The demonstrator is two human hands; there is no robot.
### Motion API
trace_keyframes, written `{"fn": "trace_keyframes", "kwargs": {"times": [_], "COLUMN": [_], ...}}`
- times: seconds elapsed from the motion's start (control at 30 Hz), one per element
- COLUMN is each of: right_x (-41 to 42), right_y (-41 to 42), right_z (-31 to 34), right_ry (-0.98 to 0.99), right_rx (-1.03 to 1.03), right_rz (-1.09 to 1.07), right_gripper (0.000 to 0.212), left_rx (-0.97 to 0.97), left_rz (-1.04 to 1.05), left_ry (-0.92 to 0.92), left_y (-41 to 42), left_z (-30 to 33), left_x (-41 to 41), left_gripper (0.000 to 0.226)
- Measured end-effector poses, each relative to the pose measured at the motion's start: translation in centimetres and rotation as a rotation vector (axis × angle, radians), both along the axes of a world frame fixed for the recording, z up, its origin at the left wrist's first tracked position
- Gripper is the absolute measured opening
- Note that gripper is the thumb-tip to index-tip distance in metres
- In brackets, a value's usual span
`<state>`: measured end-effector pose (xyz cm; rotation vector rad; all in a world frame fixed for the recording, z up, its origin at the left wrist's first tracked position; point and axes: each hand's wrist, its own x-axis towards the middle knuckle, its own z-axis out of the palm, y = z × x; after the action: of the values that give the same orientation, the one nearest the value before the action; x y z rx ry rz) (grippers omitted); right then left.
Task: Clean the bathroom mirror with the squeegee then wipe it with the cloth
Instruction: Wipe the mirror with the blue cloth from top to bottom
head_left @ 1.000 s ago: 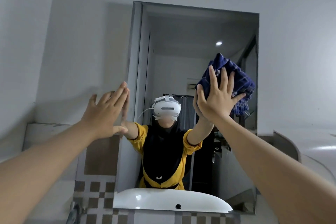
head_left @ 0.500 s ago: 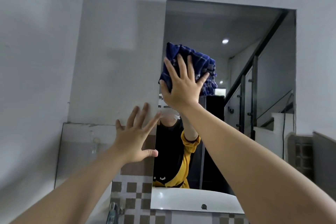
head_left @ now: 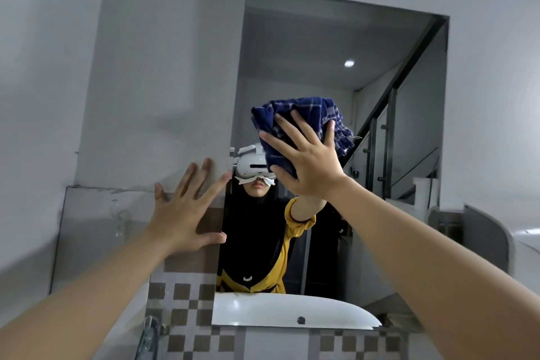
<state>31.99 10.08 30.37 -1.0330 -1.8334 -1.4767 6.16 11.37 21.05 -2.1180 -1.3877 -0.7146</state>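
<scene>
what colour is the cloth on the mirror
Dark blue with thin pale checks; the cloth shows in the head view.

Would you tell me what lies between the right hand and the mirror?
The blue checked cloth, pressed under the right hand against the mirror, in the head view.

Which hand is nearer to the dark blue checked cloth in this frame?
Right. The right hand presses flat on the dark blue checked cloth against the wall mirror. The left hand is spread lower left by the mirror's left edge, clear of the cloth.
</scene>
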Motion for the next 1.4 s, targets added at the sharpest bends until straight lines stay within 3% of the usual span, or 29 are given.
{"fn": "trace_keyframes", "kwargs": {"times": [0.27,0.5,0.73,0.8,1.03,1.4], "right_x": [10.3,17.1,12.6,10.4,2.6,-7.3], "right_y": [-1.5,-2.5,-2.4,-2.2,-0.9,0.5], "right_z": [-0.7,-3.3,-5.6,-5.9,-7.5,-5.9], "right_ry": [0.141,0.429,0.931,0.99,0.836,0.592], "right_rx": [-0.008,0.033,0.002,-0.014,-0.051,-0.1], "right_rz": [-0.084,-0.086,-0.079,-0.049,0.008,0.057], "right_gripper": [0.064,0.064,0.061,0.061,0.061,0.063], "left_rx": [0.004,-0.001,0.036,0.034,-0.052,-0.094], "left_rz": [0.0,0.046,0.042,0.029,0.027,0.018], "left_ry": [-0.024,-0.074,-0.122,-0.098,-0.13,-0.166], "left_y": [-0.2,-0.7,-1.7,-2.1,-2.0,-1.5], "left_z": [0.0,-0.4,-3.8,-5.5,-7.0,-7.3], "left_x": [0.0,0.8,1.8,1.8,2.3,2.3], "left_gripper": [0.111,0.114,0.099,0.099,0.12,0.114]}}
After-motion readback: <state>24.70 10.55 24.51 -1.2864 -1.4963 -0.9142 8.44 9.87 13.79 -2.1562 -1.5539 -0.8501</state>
